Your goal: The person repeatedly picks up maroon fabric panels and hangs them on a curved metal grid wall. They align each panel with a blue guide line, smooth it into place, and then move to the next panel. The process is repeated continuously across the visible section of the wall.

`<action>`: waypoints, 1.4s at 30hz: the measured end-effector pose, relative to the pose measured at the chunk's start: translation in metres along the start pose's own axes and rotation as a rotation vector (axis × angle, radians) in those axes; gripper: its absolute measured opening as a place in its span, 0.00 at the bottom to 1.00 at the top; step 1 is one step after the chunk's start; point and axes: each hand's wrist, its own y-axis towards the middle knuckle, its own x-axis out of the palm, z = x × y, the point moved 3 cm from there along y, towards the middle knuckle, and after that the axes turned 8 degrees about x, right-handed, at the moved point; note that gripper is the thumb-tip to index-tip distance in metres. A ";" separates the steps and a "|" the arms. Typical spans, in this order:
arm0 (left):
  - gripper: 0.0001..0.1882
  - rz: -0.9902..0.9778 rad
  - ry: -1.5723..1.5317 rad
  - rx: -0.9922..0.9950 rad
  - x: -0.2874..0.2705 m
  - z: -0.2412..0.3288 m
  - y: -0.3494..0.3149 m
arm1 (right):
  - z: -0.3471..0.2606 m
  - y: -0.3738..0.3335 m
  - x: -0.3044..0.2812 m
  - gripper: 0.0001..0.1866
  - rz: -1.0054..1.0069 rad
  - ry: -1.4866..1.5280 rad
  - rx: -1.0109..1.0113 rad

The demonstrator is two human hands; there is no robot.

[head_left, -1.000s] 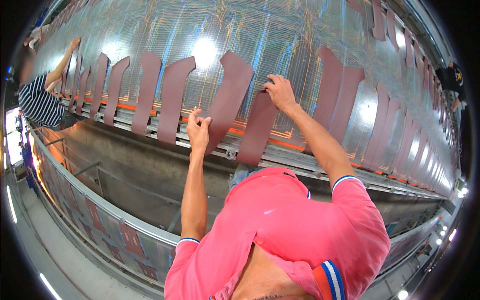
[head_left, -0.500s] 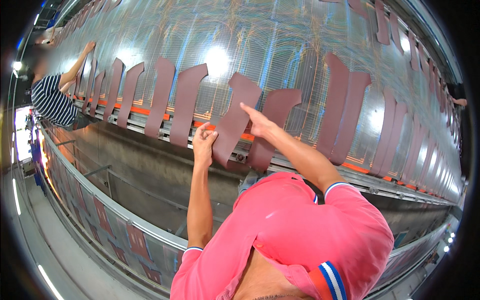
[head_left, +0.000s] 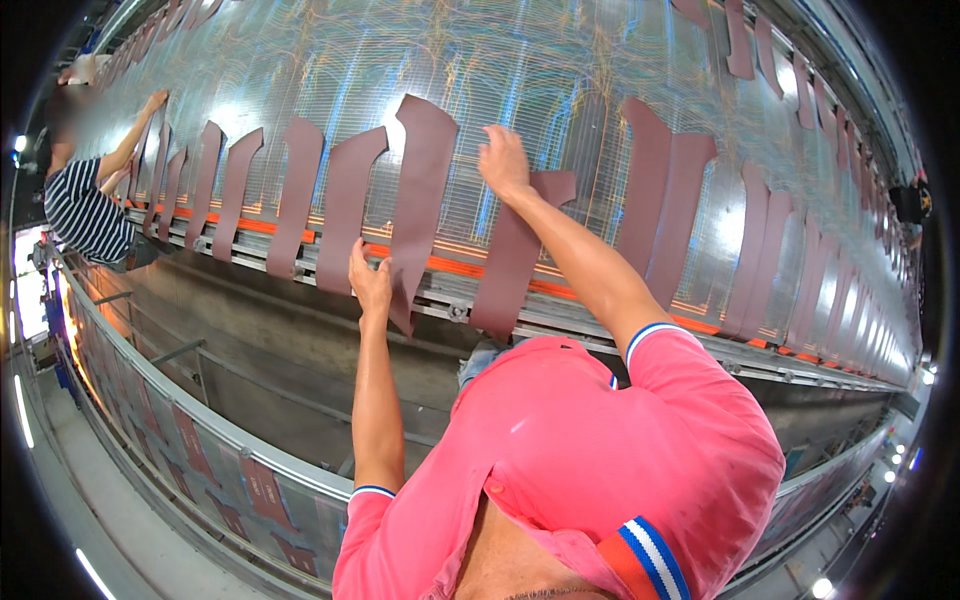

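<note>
A long maroon piece of cut sheet material [head_left: 422, 190] lies on the patterned table [head_left: 480, 60], its lower end hanging over the near edge. My left hand [head_left: 372, 285] is at this piece's lower left edge, its thumb beside the edge and its fingers apart over the neighbouring maroon piece [head_left: 350, 205]. Raised just right of the piece, my right hand [head_left: 504, 165] has loosely bent fingers and holds nothing. Below that wrist, another maroon piece [head_left: 510, 265] lies partly covered by my forearm.
Several similar maroon pieces [head_left: 665, 210] line the table's near edge, with an orange strip [head_left: 455, 265] and metal rail [head_left: 570, 320] beneath. A co-worker in a striped shirt [head_left: 85, 210] reaches over the table at far left. A lower railing [head_left: 230, 430] curves behind me.
The maroon piece between my hands has shifted left and away from me, and now lies straighter. My right hand has come off it, and my left hand's fingers have spread.
</note>
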 end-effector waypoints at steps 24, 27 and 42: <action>0.11 -0.401 -0.157 -0.086 0.072 0.091 -0.119 | 0.076 -0.091 -0.071 0.07 -0.131 -0.163 -0.581; 0.10 -0.527 -0.054 -0.010 0.075 0.096 -0.119 | 0.095 -0.125 -0.094 0.07 -0.198 0.076 -0.261; 0.05 -0.403 -0.073 -0.099 0.086 0.098 -0.128 | 0.104 -0.111 -0.117 0.05 -0.251 -0.139 -0.225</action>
